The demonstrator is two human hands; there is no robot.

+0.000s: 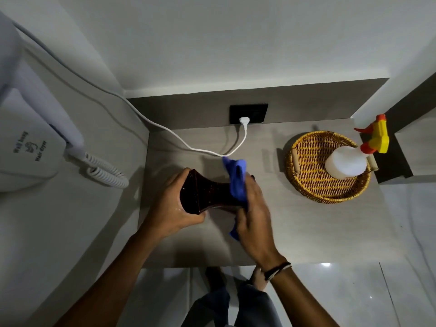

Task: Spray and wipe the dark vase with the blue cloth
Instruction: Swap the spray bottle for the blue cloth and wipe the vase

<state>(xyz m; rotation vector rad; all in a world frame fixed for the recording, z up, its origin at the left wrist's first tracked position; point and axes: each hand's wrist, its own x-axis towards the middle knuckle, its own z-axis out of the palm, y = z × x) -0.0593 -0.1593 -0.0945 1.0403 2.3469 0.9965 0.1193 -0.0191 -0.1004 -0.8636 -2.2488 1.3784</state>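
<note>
— What are your hands doing?

— My left hand point(175, 204) is wrapped around one flared end of the dark vase point(207, 193), fingers curled over its edge, holding it on its side above the counter point(306, 223). My right hand point(253, 213) presses the blue cloth point(236, 182) against the vase's other end, fingers closed over the fabric; a tail of cloth hangs out below my palm.

— Where is the vase compared with everything else?

— Over the near left part of the counter. Whether it touches the surface, I cannot tell.

— And further out?

— To the right, well apart, a wicker tray point(313, 182) holds the spray bottle point(351, 159), upright. At the far edge a white plug point(244, 120) sits in a black socket point(249, 113), its cable running left toward the wall hair dryer point(30, 142).
</note>
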